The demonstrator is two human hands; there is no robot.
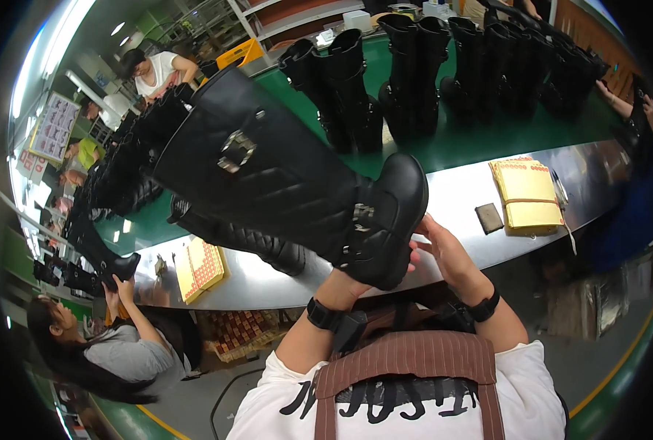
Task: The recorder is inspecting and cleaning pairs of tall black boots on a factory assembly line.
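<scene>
A tall black boot with quilted panels and metal buckles is raised in front of me, its shaft tilted to the upper left and its toe to the right. My left hand grips it from below at the heel; most of that hand is hidden by the boot, with fingertips showing past the sole. Beside the sole, my right hand has its fingers stretched out, their tips against the boot near the toe. Behind the shaft, another black quilted boot lies on the metal-topped bench.
Right of the boot lie a dark block and a banded stack of yellow cards. More yellow cards lie left. Black boots stand along the green surface. A co-worker at left handles another boot.
</scene>
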